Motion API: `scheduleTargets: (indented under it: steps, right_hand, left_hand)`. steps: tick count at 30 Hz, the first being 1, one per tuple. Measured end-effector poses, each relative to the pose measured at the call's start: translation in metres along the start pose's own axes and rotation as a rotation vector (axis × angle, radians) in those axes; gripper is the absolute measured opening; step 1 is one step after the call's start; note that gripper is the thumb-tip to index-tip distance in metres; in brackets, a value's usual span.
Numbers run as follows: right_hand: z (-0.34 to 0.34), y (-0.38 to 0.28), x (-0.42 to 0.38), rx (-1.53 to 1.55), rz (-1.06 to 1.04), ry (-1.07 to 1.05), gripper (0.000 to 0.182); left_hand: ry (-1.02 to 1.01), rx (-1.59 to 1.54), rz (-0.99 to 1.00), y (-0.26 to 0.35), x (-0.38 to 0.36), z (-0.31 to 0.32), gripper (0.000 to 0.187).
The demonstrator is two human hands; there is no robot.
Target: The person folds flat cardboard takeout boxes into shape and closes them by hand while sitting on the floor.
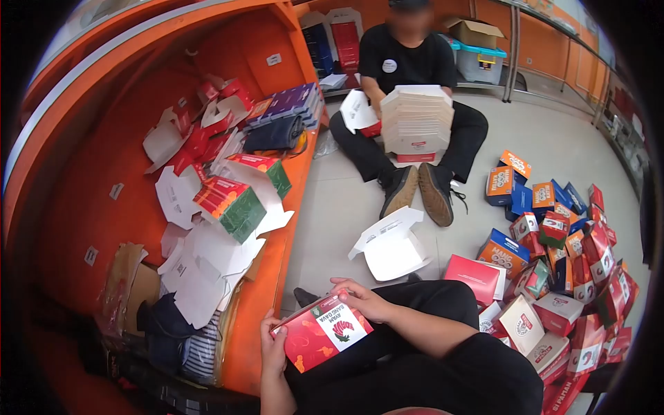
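Observation:
A red food box [321, 332] with a white label and a rooster logo rests on my lap, held between both hands. My left hand [273, 346] grips its lower left corner. My right hand [363, 299] lies on its upper right edge, fingers curled over the flap. I sit on the floor in black trousers. A flat, unfolded white carton [392, 245] lies on the tiles just ahead of my knees. A second red box [476, 277] sits at my right knee.
An orange shelf unit [90, 207] at my left holds flat white and red carton blanks [207, 235]. A heap of folded red, orange and blue boxes [560, 277] covers the floor at right. Another person [408, 62] sits opposite, holding a stack of white cartons [417, 119].

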State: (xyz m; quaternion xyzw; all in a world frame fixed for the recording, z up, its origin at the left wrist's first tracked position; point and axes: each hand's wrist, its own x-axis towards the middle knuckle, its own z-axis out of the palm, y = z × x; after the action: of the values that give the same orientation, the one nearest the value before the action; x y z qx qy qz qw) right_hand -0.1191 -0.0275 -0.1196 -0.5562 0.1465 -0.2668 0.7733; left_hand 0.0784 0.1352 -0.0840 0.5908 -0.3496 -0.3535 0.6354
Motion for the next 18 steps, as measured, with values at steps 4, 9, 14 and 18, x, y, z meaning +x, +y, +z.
scheduleTargets:
  steps: [4, 9, 14, 18]
  right_hand:
    - [0.002, -0.002, 0.001, 0.016, 0.022, -0.044, 0.021]
    - [-0.001, 0.006, 0.004, -0.039, 0.018, -0.063, 0.028]
    - [-0.016, -0.022, 0.002, -0.235, 0.054, -0.271, 0.049]
    - [-0.012, -0.035, -0.001, -0.223, 0.055, -0.239, 0.045]
  left_hand:
    - [-0.066, 0.035, 0.02, 0.002, -0.002, -0.005, 0.012]
    - [-0.061, -0.061, -0.017, -0.01, 0.003, -0.011, 0.008]
    - [-0.054, -0.105, -0.05, -0.009, 0.011, -0.014, 0.007]
    - [-0.074, -0.132, -0.115, 0.001, 0.018, -0.015, 0.01]
